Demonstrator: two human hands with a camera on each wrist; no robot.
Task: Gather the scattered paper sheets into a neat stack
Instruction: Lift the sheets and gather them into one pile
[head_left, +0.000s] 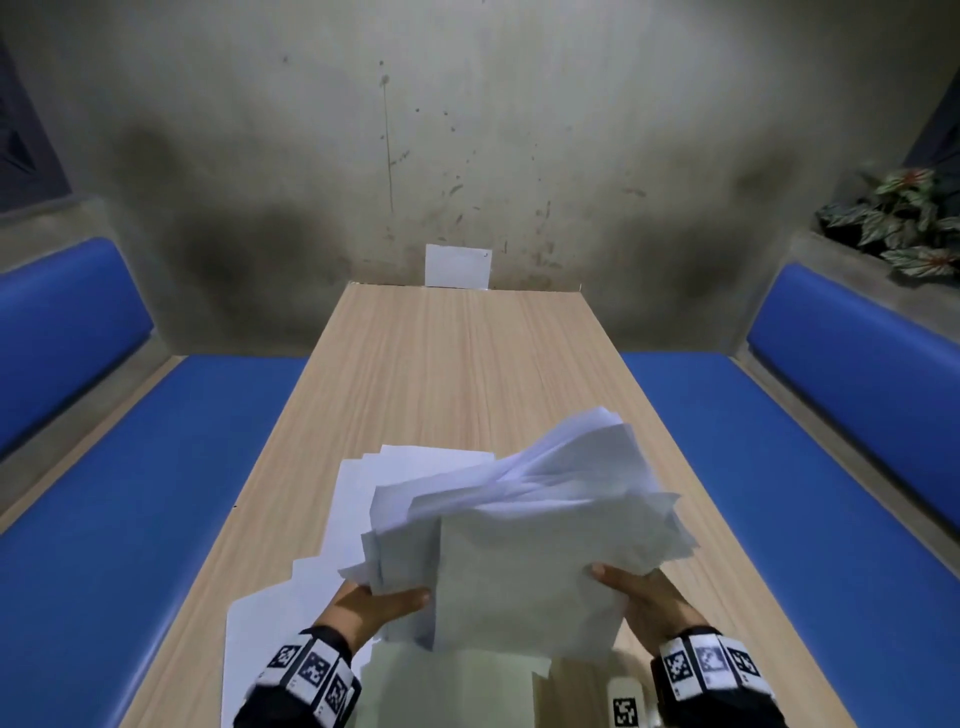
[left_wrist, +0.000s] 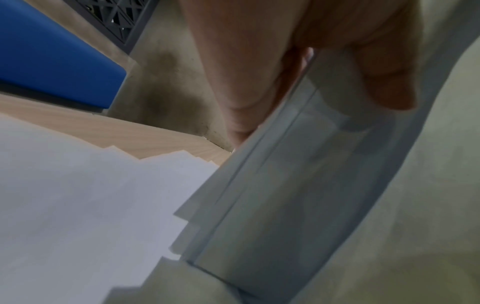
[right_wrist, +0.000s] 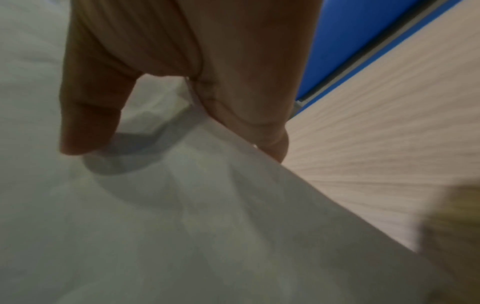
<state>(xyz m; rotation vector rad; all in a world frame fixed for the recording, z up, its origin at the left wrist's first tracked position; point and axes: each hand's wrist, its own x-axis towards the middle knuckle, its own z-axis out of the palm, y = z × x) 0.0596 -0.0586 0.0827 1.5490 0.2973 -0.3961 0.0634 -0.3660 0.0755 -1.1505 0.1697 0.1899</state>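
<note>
A loose, uneven bundle of white paper sheets (head_left: 524, 540) is held up over the wooden table (head_left: 457, 364), its far ends fanned and curling. My left hand (head_left: 400, 600) grips the bundle's near left edge, thumb (left_wrist: 384, 82) on top and fingers (left_wrist: 233, 82) underneath. My right hand (head_left: 623, 587) pinches the near right corner, its thumb (right_wrist: 88, 123) pressed on the top sheet (right_wrist: 182, 226). More sheets (head_left: 358, 499) lie overlapped on the table to the left, also in the left wrist view as flat sheets (left_wrist: 78, 205). One single sheet (head_left: 457, 265) leans against the far wall.
Blue padded benches (head_left: 130, 493) (head_left: 805, 493) run along both sides of the table. A potted plant (head_left: 904, 223) sits on the right ledge. A small white block with a printed marker (head_left: 628, 701) lies near my right wrist. Further sheets (head_left: 457, 686) lie at the front edge.
</note>
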